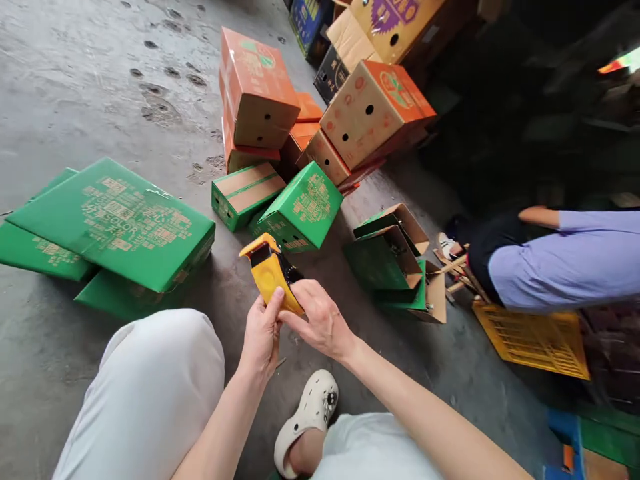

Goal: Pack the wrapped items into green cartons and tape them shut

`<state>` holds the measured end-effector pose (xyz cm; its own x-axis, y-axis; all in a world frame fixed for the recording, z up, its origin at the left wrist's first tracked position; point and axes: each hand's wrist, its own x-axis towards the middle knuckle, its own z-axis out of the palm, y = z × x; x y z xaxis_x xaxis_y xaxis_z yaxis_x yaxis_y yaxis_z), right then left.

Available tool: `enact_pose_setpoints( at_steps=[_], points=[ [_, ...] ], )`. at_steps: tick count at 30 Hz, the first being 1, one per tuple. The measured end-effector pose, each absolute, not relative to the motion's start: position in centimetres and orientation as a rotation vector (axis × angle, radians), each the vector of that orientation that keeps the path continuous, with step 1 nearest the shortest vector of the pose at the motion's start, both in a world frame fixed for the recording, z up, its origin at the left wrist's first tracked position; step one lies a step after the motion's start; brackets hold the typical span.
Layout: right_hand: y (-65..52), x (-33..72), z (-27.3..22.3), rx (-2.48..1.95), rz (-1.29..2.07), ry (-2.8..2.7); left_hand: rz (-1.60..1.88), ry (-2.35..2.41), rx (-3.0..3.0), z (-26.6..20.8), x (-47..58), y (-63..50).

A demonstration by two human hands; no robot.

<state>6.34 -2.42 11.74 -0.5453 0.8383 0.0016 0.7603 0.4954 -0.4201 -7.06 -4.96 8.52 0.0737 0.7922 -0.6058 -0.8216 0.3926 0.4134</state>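
A yellow and black packing tape dispenser [270, 272] is held up in front of my knees. My left hand [262, 333] grips its near side, with the thumb pressed on the yellow casing. From the right, my right hand [323, 319] closes round the lower black part; some of its fingers are hidden behind the dispenser. Beyond it, a green printed carton [307, 207] stands beside a smaller green box with tan stripes [249, 192]. Flattened green cartons [135, 223] lie stacked to the left.
Orange and tan cartons [267, 120] are piled at the back. Open green boxes [393, 260] stand right of my hands. A person in a lilac top [565, 260] sits bent over at the right, on or by a yellow crate [535, 340]. My white clog [310, 413] rests on the concrete floor.
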Motion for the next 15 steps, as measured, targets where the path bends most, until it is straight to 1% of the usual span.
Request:
enact_pose_setpoints(
  at_steps=[2, 5, 8, 11, 12, 15],
  points=[
    [-2.9, 10.2, 10.8, -1.383, 0.584, -2.531, 1.111, 0.969, 0.04, 7.2, -6.2, -5.9],
    [-1.4, 17.5, 8.2, -1.627, 0.528, -2.45, 0.983, 1.101, 0.185, 5.1, -5.2, -7.1],
    [1.9, 26.9, 5.6, -1.993, 0.233, -2.333, 0.905, 1.163, 0.254, 3.6, -3.9, -8.2],
    [4.8, 36.5, 3.3, -2.402, -0.137, -1.906, 0.884, 1.192, 0.265, 2.1, -2.2, -9.1],
    [5.5, 39.4, 2.4, -2.481, -0.178, -1.783, 0.889, 1.201, 0.261, 1.5, -1.7, -9.5],
    [6.3, 46.1, -0.5, -2.676, -0.025, -1.553, 0.889, 1.241, 0.25, -0.5, -0.7, -10.6]
  ],
)
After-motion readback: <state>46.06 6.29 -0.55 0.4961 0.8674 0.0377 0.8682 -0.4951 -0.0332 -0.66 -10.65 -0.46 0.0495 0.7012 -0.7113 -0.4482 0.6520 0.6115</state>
